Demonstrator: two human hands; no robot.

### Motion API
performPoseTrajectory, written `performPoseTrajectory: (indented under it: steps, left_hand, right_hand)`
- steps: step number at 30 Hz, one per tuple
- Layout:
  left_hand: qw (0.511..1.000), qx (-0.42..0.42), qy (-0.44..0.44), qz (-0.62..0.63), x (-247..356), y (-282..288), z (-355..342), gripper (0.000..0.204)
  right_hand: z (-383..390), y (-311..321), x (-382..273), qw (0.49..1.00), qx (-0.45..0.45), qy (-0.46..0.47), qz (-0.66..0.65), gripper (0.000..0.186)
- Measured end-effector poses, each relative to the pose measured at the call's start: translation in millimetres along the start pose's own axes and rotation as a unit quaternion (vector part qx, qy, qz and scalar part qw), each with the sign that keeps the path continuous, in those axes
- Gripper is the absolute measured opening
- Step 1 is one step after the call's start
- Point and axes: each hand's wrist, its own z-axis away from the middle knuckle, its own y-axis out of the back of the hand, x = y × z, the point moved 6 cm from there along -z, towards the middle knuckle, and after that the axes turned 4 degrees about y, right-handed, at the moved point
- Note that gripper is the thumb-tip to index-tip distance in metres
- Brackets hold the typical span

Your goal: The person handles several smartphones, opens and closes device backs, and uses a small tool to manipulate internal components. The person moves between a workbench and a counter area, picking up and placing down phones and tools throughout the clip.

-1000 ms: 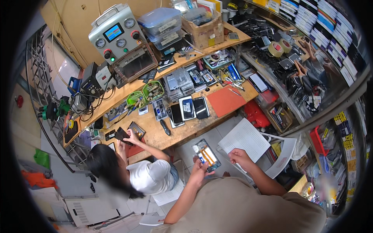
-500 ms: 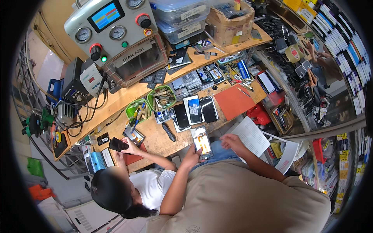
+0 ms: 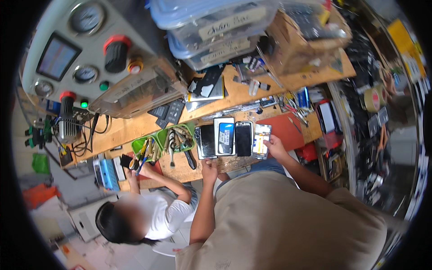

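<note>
Near the left hand (image 3: 209, 171), a green basket (image 3: 193, 143) holds tools (image 3: 178, 137).

It's a phone repair workshop, by all signs: phones (image 3: 243, 139) line up on a worn wooden workbench (image 3: 182, 173), green baskets (image 3: 193, 145) bristle with brushes (image 3: 172, 150), hand tools (image 3: 300, 102) pile up beyond, and a big machine (image 3: 92, 51) studded with gauges (image 3: 86, 19) looms beside stacked plastic boxes (image 3: 211, 11).

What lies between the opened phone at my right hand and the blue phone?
In the head view, a phone with a dark screen lies between the opened phone and the blue phone.
</note>
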Motion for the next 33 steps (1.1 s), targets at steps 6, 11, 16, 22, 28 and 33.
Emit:
performPoseTrajectory:
  steps: [6, 11, 16, 22, 28, 33]
  left_hand:
    - [0.957, 0.08, 0.093, 0.264, -4.8, -60.6, -24.8, 0.035]
    - [0.932, 0.122, 0.118, 0.321, -1.2, -51.2, -4.6, 0.033]
    - [0.928, 0.124, 0.124, 0.329, -13.7, -22.8, 2.9, 0.03]
    - [0.918, 0.114, 0.075, 0.372, -24.9, 10.6, 13.1, 0.025]
    - [0.903, 0.12, 0.059, 0.408, -35.0, 49.8, 37.6, 0.021]
    - [0.9, 0.128, 0.04, 0.416, -47.4, 71.2, 67.8, 0.023]
  right_hand:
    - [-66.9, 105.4, 11.1, 0.995, -0.024, -0.024, 0.095, 0.023]
    - [-76.9, 127.8, 18.9, 0.995, -0.022, -0.062, 0.076, 0.022]
    - [-55.7, 98.5, 12.8, 0.994, -0.02, -0.051, 0.1, 0.019]
    - [-25.8, 64.1, 21.0, 0.993, -0.062, -0.057, 0.082, 0.02]
    - [-19.3, 22.6, 36.0, 0.994, -0.06, -0.084, 0.027, 0.022]
    - [-58.5, -77.5, 56.6, 0.983, -0.144, -0.012, 0.116, 0.019]
